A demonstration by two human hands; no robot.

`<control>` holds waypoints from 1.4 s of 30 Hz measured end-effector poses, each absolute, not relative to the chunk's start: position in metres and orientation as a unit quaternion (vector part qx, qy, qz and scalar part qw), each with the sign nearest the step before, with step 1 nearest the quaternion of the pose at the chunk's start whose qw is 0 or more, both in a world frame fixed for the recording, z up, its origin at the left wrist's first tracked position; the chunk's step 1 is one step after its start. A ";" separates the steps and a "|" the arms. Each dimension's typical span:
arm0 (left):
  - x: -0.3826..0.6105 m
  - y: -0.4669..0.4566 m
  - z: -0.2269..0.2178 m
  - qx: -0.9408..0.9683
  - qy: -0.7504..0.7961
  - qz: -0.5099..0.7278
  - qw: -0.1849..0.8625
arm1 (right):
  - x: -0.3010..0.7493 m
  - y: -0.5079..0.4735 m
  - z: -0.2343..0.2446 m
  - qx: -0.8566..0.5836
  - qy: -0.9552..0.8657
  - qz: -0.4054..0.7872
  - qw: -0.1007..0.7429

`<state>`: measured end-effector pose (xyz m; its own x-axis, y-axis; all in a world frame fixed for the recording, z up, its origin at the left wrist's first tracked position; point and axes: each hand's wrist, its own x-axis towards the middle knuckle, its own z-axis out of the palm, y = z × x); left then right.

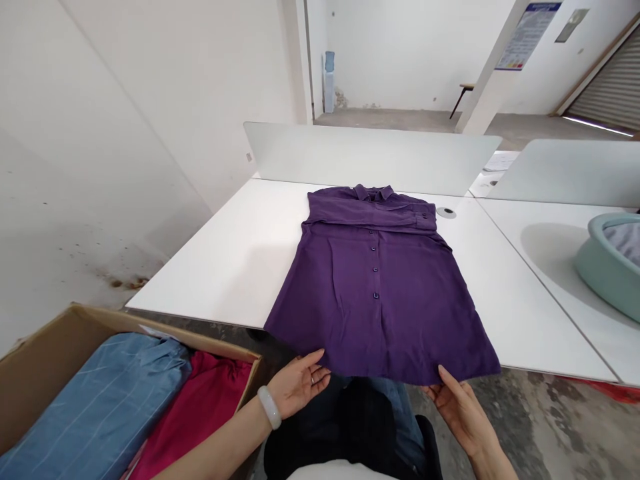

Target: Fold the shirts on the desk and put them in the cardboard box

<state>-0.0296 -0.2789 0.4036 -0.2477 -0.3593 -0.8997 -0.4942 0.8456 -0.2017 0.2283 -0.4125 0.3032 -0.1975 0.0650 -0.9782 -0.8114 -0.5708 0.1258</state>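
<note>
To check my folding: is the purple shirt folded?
Partly: the purple shirt lies buttons up on the table, a sleeve folded across its chest.

White table (215,267) occupies 12 o'clock, backed by a white divider panel (370,157); a 2nd panel (565,173) stands at 1 o'clock. White wall (150,87) runs along 9 to 11 o'clock. Stained concrete floor (540,413) shows at 4 o'clock. Beyond: water dispenser (329,80) at 12 o'clock, square column (487,87) bearing a wall poster (525,37), and roller shutter (607,83) at 2 o'clock, with a bright line of light (597,125) along its base.
</note>
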 end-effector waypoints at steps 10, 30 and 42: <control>-0.040 -0.262 0.418 -0.191 0.798 0.089 0.564 | 0.267 -0.424 0.296 -0.613 0.370 0.601 0.354; -0.095 -0.199 0.442 0.330 0.752 -0.140 0.553 | 0.363 -0.431 0.254 -0.731 -0.231 0.621 0.163; -0.117 -0.184 0.417 0.735 0.494 -0.258 0.387 | 0.367 -0.373 0.228 -0.582 -0.600 0.507 0.211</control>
<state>-0.1170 -0.1841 0.4167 0.3799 0.5265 -0.7606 0.9250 -0.2140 0.3139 0.3672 -0.3734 0.2282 -0.2334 0.9123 -0.3363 0.4848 -0.1907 -0.8536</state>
